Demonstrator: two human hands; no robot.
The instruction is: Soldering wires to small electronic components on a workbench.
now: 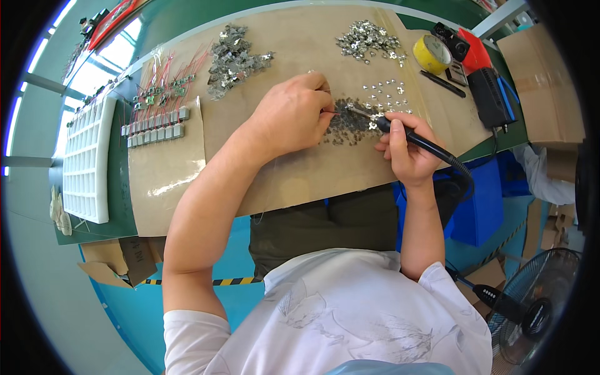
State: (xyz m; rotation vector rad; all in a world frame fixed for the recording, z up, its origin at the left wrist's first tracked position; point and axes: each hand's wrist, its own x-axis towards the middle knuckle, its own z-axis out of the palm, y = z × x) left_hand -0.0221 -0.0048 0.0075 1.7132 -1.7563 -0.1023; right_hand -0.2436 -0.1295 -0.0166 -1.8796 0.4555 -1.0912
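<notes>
My right hand [409, 147] is closed round the black handle of a soldering iron [390, 127], its metal tip pointing left over the small parts. From the left, my left hand [297, 112] reaches in with thumb and fingers pinched on a thin wire [334, 113], whose end lies close to the iron's tip. Beneath both hands spreads a heap of small dark metal parts [350, 132]. Several small shiny pieces [387, 90] lie loosely spaced just beyond the iron. What exactly the tip touches is too small to tell.
Further back are piles of silvery plates [231, 59] and small shiny parts [369, 40]. Small motors with red wires [156, 128] stand in rows at left, beside a white compartment tray [90, 162]. Yellow tape [431, 54] and a black box [489, 97] sit at right; a fan [531, 309] stands lower right.
</notes>
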